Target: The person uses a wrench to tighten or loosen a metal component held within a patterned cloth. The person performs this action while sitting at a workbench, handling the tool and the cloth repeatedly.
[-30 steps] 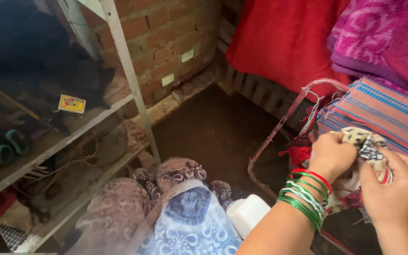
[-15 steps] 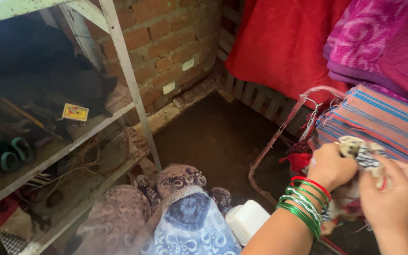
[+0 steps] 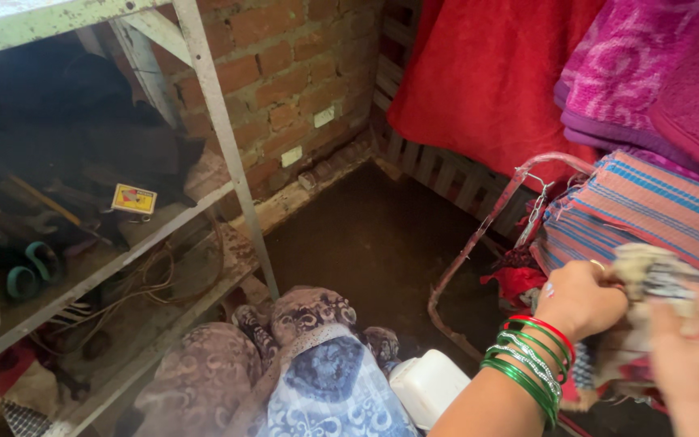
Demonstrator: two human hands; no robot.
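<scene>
Close beneath us, our left hand [image 3: 580,298] (green and red bangles at the wrist) pinches a crumpled, pale patterned cloth [image 3: 649,283]; our blurred right hand [image 3: 693,356] clasps it too. Beyond lie a striped woven mat [image 3: 641,206] and rough brick wall [image 3: 285,73].

On the left stands a worn metal shelf rack [image 3: 220,137] with a small yellow matchbox [image 3: 133,199] on its upper shelf, teal rings [image 3: 30,271] further left and tangled wires [image 3: 135,283] on the shelf below. Behind it rises a brick wall [image 3: 285,73], and a dark dirt floor [image 3: 374,243] spreads through the middle. Far right, a red cloth [image 3: 487,81] hangs beside magenta blankets [image 3: 649,73], a striped mat [image 3: 649,206] lies under them, and a white plastic container [image 3: 429,387] sits near the bottom edge.
</scene>
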